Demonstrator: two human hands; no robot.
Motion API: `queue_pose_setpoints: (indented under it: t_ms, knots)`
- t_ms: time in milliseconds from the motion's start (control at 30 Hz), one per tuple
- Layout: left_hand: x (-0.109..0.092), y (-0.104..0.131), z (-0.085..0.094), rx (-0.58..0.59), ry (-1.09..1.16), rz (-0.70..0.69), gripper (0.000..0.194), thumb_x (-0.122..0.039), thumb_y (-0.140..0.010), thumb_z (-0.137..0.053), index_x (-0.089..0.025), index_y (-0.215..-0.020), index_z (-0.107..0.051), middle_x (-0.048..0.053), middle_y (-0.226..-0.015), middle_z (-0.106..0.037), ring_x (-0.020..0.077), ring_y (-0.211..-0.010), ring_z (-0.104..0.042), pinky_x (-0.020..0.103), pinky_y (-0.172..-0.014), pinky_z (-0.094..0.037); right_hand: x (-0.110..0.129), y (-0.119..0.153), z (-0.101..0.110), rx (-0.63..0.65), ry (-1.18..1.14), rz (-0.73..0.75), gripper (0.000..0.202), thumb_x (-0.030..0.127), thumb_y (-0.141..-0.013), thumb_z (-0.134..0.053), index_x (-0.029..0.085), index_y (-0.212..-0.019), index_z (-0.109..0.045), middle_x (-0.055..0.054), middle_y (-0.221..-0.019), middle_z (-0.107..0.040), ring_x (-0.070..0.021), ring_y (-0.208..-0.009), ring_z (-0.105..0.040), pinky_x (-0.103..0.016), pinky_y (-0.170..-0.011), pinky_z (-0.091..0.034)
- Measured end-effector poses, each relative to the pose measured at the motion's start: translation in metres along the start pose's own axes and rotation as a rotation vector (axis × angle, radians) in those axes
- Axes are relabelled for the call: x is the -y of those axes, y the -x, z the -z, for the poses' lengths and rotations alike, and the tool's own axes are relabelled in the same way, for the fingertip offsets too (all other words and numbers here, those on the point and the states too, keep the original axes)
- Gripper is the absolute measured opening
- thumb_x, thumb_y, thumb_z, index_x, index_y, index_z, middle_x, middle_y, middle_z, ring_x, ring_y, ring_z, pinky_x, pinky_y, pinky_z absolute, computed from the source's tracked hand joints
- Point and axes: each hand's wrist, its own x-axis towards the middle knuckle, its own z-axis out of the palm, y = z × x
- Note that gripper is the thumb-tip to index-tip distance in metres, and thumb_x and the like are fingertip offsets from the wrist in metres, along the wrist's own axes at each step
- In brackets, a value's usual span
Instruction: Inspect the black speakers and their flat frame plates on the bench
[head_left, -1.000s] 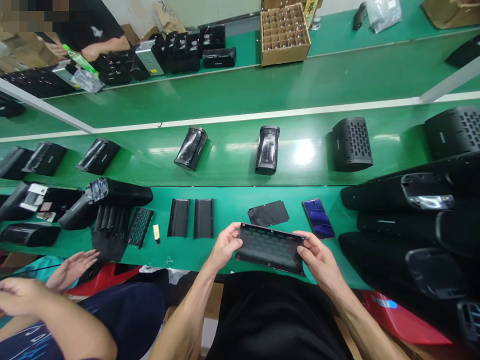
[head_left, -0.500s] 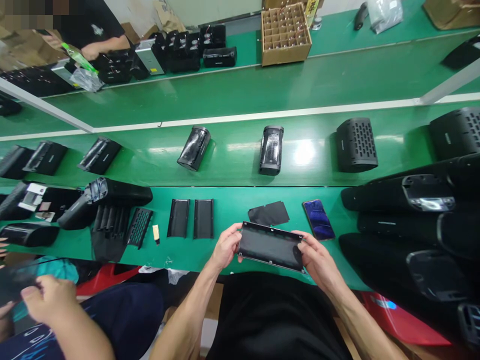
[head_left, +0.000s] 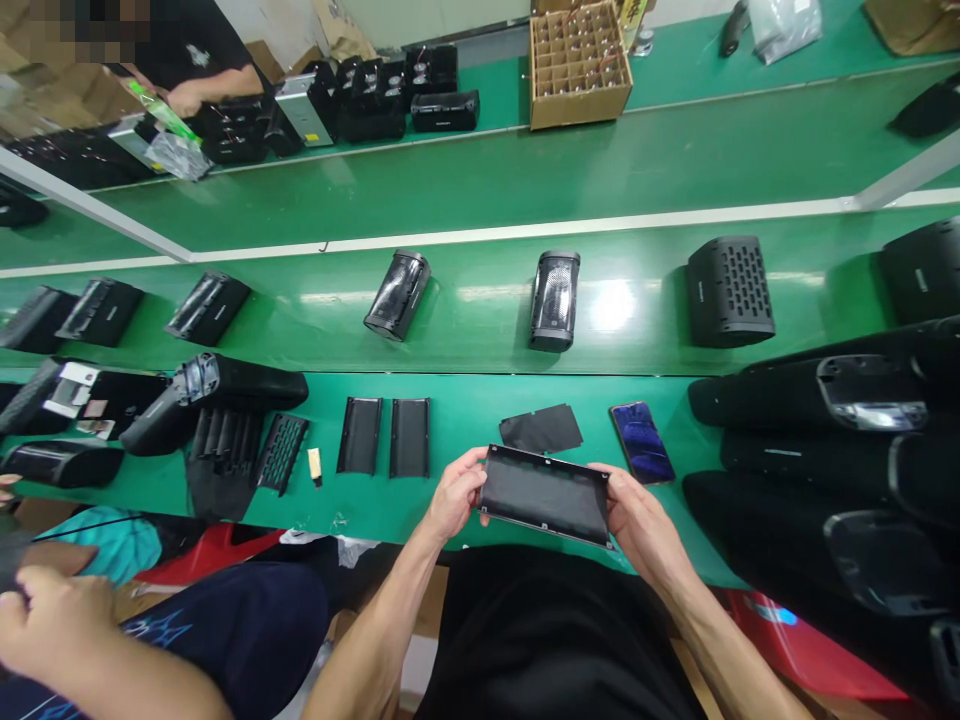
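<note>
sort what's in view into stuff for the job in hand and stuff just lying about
Probably the job:
long black plastic-looking panel, held in left hand and right hand
thin, flat black sheet material
two black rectangular panels side by side

Probably just lying about:
rectangular phone with glossy dark-blue screen
small cream-and-black object

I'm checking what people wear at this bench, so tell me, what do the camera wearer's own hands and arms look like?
The left hand and right hand are bare: no gloves, rings or watch show. Both forearms are bare too, with no sleeve, cable or marking visible on them. Plain black clothing shows between them.
</note>
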Motion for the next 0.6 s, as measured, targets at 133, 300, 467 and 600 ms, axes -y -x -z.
queue_pose_setpoints:
  t_ms: [133,300,467,600]
  knots:
    - [0.000,0.000,0.001,0.000,0.111,0.030,0.047,-0.050,-0.086,-0.070,-0.014,-0.117,-0.067,-0.002,-0.064,-0.063,0.0130,-0.043,-0.056,0.021,-0.034,-0.041,-0.001,-0.002,0.001,-0.039,0.090,0.017,0.048,0.068,-0.087,-0.069,0.027,-0.110,-0.074,-0.002,-0.084,-0.076,-0.0241,-0.074,-0.067,-0.033,-0.065,-0.056]
    - [0.006,-0.011,0.006,0.074,0.398,0.231,0.058,-0.073,-0.090,-0.059,-0.015,-0.090,-0.067,0.003,-0.068,-0.069,0.0157,-0.055,-0.065,0.024,-0.054,-0.050,0.013,-0.008,-0.004,-0.020,0.231,0.058,0.052,0.075,-0.082,-0.069,0.026,-0.097,-0.074,-0.001,-0.075,-0.069,-0.0201,-0.063,-0.058,-0.029,-0.055,-0.048]
    - [0.023,-0.034,-0.006,0.430,0.388,0.593,0.079,-0.083,-0.089,-0.047,-0.011,-0.106,-0.073,0.012,-0.084,-0.077,0.0229,-0.064,-0.070,0.032,-0.064,-0.053,0.034,-0.023,-0.026,0.204,0.515,0.163,0.051,0.073,-0.090,-0.060,0.025,-0.092,-0.077,-0.002,-0.077,-0.070,-0.0217,-0.066,-0.060,-0.030,-0.057,-0.046]
    - [0.029,-0.039,-0.012,0.767,0.437,0.700,0.101,-0.091,-0.083,-0.036,-0.006,-0.125,-0.071,0.022,-0.107,-0.076,0.0340,-0.073,-0.072,0.042,-0.058,-0.056,0.059,-0.056,-0.046,0.272,0.595,0.232,0.049,0.071,-0.083,-0.070,0.023,-0.089,-0.081,-0.006,-0.079,-0.075,-0.0262,-0.070,-0.067,-0.034,-0.059,-0.052]
